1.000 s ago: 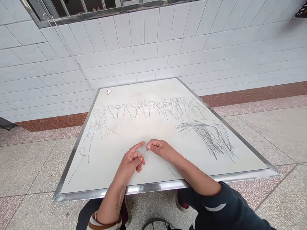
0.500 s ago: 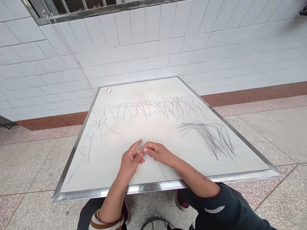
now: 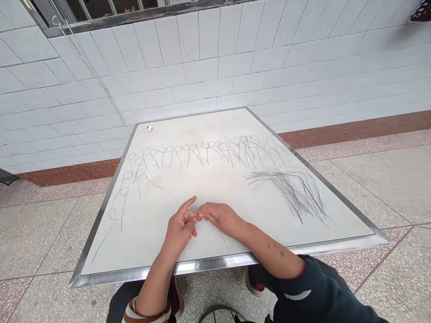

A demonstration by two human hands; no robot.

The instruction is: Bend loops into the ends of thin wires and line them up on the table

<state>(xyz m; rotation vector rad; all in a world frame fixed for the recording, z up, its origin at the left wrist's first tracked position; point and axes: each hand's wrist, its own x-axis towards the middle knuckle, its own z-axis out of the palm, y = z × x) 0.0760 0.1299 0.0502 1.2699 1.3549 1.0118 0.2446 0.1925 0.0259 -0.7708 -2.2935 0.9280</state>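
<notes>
Near the front edge of the white table, my left hand pinches one end of a thin dark wire between thumb and fingers, its index finger stretched out. My right hand is closed on the same wire, its fingertips touching those of my left. The wire's tail slants down toward the metal rim. Beyond the hands lies a row of wires with looped ends, and more looped wires lie at the left. A bundle of straight wires rests on the right side.
The white table has a metal rim and stands close to a white tiled wall. A small red and white object sits at its far left corner. My legs and a round stool-like frame are below the front edge.
Both hands keep their grip near each other; the right fingers have turned slightly over the wire at the left fingertips. The whole view has shifted a little.
</notes>
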